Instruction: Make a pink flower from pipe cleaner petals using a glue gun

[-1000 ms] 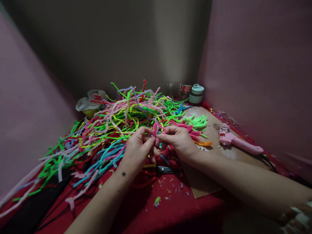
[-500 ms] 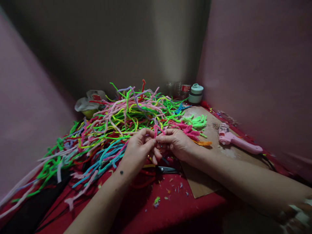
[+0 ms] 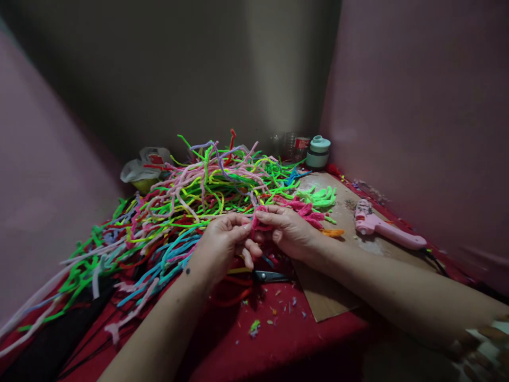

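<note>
A short piece of bright pink pipe cleaner (image 3: 255, 225) is bent between my two hands above the table. My left hand (image 3: 228, 239) pinches its left side between thumb and forefinger, with the other fingers curled loosely below. On the other side, my right hand (image 3: 288, 231) grips the upper right part with thumb and forefinger. My fingers partly hide its shape. Just beneath the hands lie scissors (image 3: 272, 276) with red handles and dark blades. Behind the hands spreads a big heap of pipe cleaners (image 3: 199, 185) in green, pink, yellow, blue and red.
On a cardboard sheet (image 3: 330, 297) at right rest a pink hot glue gun (image 3: 387, 231), bent green pieces (image 3: 320, 196), pink pieces (image 3: 308, 209) and an orange piece (image 3: 333, 232). A mint cup (image 3: 318, 152) and clear bottles stand behind. Fluff scraps dot the red cloth (image 3: 286, 339).
The pink pipe cleaner has gone from a pointed, upright bend to a folded shape closer to the fingers. My right fingers have shifted up slightly over it; my left hand moved slightly left.
</note>
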The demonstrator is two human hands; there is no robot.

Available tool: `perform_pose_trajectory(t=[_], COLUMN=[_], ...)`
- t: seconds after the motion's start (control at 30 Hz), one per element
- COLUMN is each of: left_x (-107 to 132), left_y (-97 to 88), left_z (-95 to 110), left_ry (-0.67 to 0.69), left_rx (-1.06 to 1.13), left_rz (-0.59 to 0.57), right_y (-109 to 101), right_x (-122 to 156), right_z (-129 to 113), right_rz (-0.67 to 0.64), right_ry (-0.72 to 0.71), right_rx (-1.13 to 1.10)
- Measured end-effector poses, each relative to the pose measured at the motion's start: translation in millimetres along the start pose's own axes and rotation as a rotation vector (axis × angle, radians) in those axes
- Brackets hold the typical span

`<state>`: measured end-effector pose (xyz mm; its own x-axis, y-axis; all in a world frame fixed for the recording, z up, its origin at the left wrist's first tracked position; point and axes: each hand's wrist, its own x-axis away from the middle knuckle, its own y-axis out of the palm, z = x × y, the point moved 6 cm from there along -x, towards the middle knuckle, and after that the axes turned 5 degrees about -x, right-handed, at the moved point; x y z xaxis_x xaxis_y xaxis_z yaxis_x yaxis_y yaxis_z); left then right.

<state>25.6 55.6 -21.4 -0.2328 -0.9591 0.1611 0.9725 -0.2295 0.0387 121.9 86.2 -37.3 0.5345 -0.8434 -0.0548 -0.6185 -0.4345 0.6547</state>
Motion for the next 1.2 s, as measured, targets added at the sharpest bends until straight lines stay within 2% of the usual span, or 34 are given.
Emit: perform_pose_trajectory(t=[0.13,0.27,0.5,0.67,0.77,0.9,0.97,1.07,1.1,1.13,1.2], left_x=[0,1,1,3,3,1,1,10,14,16,16], left_y=[-3.5,-5.0,-6.1,-11.4,-12.1,-18.2,-26.1,-33.2,-31.7,-29.3,-22.8], left_z=[-3,-1,0,3,5,4,11,35,41,43,41], left_ry=[-0.097,-0.124,-0.126,-0.109,-0.082,-0.126,-0.040,0.305,0.401,0.447,0.399], left_rx=[0.053,0.055,-0.060,-0.205,-0.303,-0.420,-0.584,-0.863,-0.898,-0.893,-0.796], left_rz=[0.086,0.178,0.197,0.297,0.292,0.277,0.347,0.573,0.610,0.602,0.491], right_y=[-2,-4,-6,-12,-14,-11,-8,-4,-3,-2,-2], right_x=[1,0,-2,-1,-1,0,1,5,6,7,7], right_z=[1,2,2,2,1,1,0,-2,-2,-3,-3], right_rz=[0.041,0.034,0.008,0.110,0.137,0.113,0.108,0.122,0.127,0.129,0.125], right_ry=[-0.032,-0.069,-0.084,-0.068,-0.082,-0.073,-0.074,-0.061,-0.060,-0.066,-0.088], right_rx=[0.036,0.099,0.147,0.138,0.142,0.119,0.128,0.198,0.220,0.234,0.247])
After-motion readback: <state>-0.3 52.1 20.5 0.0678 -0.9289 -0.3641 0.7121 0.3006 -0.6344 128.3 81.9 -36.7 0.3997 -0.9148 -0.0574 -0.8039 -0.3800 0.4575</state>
